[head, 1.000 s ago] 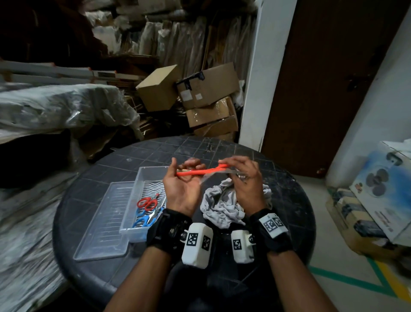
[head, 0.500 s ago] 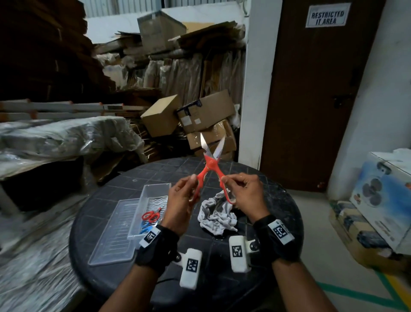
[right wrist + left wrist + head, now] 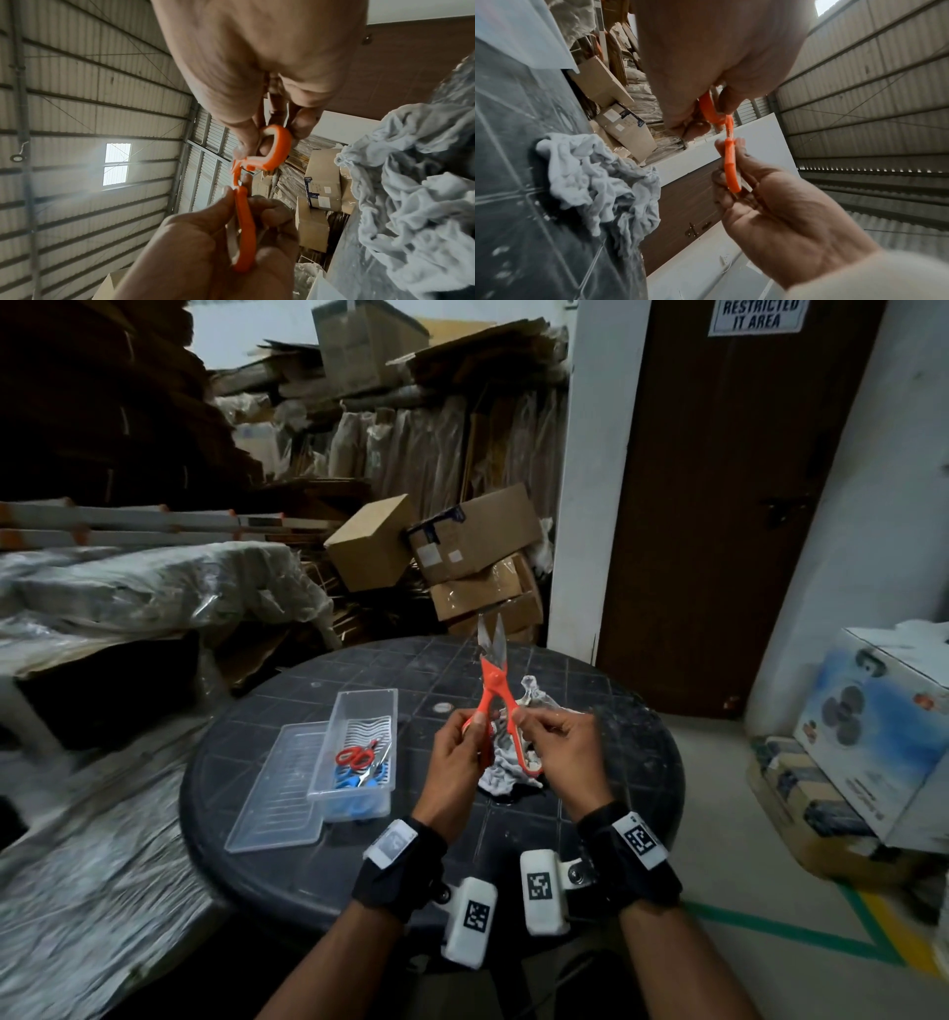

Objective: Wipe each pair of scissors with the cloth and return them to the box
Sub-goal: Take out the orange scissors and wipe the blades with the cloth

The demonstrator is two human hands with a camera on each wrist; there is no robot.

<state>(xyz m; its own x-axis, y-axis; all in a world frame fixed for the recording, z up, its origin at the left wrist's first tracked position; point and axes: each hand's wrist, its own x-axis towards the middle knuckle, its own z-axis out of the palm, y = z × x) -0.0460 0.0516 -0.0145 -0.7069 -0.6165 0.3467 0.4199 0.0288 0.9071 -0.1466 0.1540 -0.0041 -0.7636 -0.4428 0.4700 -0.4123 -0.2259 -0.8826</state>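
I hold orange-handled scissors (image 3: pixel 492 677) upright above the black round table (image 3: pixel 631 762), blades pointing up and slightly apart. My left hand (image 3: pixel 475 724) pinches the left handle (image 3: pixel 707 109). The right handle loop (image 3: pixel 277 150) is pinched by my right hand (image 3: pixel 518 719). The crumpled grey cloth (image 3: pixel 506 770) lies on the table under my hands, untouched. To the left stands a clear plastic box (image 3: pixel 382 711) holding red-handled scissors (image 3: pixel 354 755) and blue-handled scissors (image 3: pixel 349 779).
The box's clear lid (image 3: pixel 280 788) lies flat against its left side. Cardboard boxes (image 3: pixel 477 541) are piled beyond the table, and plastic-wrapped bundles (image 3: pixel 128 593) sit to the left. A printed carton (image 3: pixel 883 726) stands on the floor at right, by a brown door (image 3: pixel 719 505).
The scissors went from lying level between my hands to standing upright with the blades spread. Since half a second ago the blades have come closer together.
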